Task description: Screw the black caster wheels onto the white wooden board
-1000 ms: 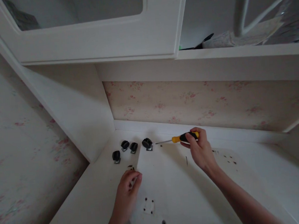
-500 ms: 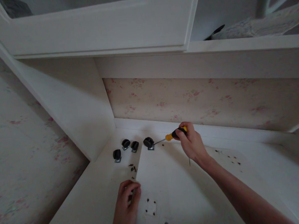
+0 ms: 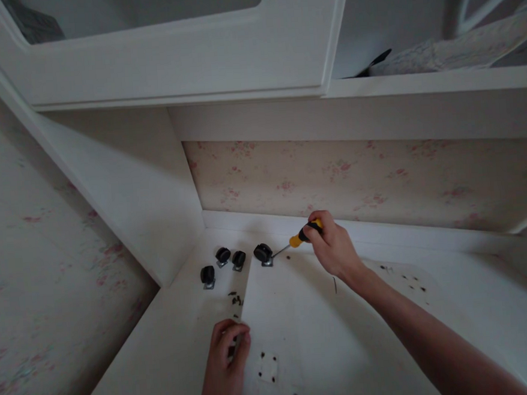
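My right hand (image 3: 336, 249) is wrapped around the yellow and black handle of a screwdriver (image 3: 296, 239). The screwdriver's thin shaft slants down to the left, and its tip meets the metal plate of a black caster wheel (image 3: 262, 253) at the far left corner of a white panel (image 3: 318, 338). My left hand (image 3: 225, 359) has its fingers curled at the panel's left edge, thumb and fingertips closed on it. Small dark screws (image 3: 236, 300) lie just beyond that hand, some partly hidden by its fingers.
Three loose casters, one of them this caster (image 3: 207, 276), stand on the white surface left of the panel. Groups of screw holes (image 3: 267, 367) mark the panel. A white cabinet (image 3: 177, 65) overhangs the work, and a white side wall (image 3: 127, 189) rises at left.
The view has shifted slightly. My right hand and the screwdriver handle have moved a little left, the tip staying at the caster's plate. My left hand stays at the panel edge.
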The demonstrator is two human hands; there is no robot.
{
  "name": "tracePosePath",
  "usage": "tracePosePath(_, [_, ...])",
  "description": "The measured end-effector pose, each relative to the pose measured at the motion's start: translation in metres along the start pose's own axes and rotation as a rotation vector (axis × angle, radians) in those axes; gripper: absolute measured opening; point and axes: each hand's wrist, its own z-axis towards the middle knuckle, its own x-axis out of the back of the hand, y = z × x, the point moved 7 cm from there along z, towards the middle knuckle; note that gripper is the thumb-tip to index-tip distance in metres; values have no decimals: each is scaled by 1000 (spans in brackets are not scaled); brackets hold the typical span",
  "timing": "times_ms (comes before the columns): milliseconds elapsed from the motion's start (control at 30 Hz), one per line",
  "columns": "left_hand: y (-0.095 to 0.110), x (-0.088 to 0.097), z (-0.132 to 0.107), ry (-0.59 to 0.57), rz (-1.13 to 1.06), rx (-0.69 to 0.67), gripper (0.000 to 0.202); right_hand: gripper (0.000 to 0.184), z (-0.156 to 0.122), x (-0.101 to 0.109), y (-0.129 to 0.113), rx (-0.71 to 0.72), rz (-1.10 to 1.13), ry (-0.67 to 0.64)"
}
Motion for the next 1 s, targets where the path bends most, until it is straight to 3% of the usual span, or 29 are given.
tracePosePath(1000, [-12, 0, -1, -13, -21, 31, 38, 18, 11, -8, -34, 123, -206, -74])
